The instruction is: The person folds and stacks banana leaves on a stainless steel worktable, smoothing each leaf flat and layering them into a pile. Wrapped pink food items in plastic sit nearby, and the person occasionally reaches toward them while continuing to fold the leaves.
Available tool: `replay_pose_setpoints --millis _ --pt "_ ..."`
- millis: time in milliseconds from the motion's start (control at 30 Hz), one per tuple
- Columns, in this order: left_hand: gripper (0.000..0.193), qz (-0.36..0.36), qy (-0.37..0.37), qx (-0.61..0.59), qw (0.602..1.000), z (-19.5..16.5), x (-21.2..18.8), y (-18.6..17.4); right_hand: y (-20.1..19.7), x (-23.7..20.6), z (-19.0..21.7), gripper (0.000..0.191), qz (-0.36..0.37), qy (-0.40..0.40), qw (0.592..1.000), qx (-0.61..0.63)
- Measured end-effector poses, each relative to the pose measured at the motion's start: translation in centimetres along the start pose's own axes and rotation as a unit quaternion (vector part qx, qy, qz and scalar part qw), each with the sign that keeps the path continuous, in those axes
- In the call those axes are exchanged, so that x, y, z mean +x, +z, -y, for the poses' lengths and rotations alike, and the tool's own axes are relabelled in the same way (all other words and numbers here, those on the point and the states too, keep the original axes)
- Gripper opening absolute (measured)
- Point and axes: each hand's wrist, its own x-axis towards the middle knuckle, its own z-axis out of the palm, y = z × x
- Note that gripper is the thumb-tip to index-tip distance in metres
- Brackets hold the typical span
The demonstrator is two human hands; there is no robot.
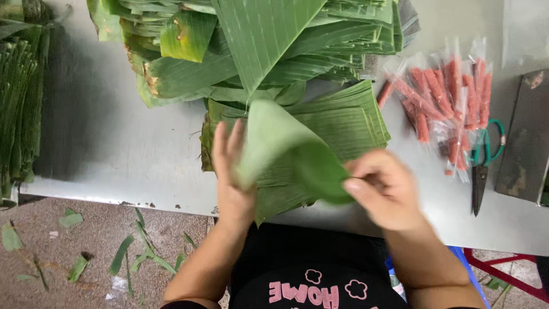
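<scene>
My left hand (230, 171) is flat behind a curled piece of green banana leaf (286, 154), its fingers spread against the leaf's pale underside. My right hand (382, 187) pinches the leaf's darker right end between thumb and fingers. The leaf is lifted just above a stack of cut leaf rectangles (343, 123) lying on the grey metal table (114, 149). Both hands are blurred with motion.
A big pile of long banana leaves (251, 40) fills the back of the table. Clear bags of pink sausage sticks (446, 97) lie at the right, beside green-handled scissors (483, 166) and a dark board (529, 137). Leaf scraps litter the floor (86, 252).
</scene>
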Motion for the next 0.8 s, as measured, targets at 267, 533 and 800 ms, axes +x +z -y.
replay_pose_setpoints --millis 267,533,800 --pt "0.1 -0.027 -0.112 -0.045 0.992 -0.7 2.2 -0.5 5.6 0.2 -5.2 0.011 -0.121 0.016 0.96 0.252" --pt "0.027 -0.123 -0.003 0.31 0.943 -3.1 1.4 -2.5 1.0 2.0 -3.0 0.011 -0.101 0.003 0.953 -0.285" --pt "0.05 0.299 0.138 0.639 0.695 -1.8 3.1 -1.2 -9.7 5.7 -3.1 0.022 -0.177 -0.038 0.707 -0.684"
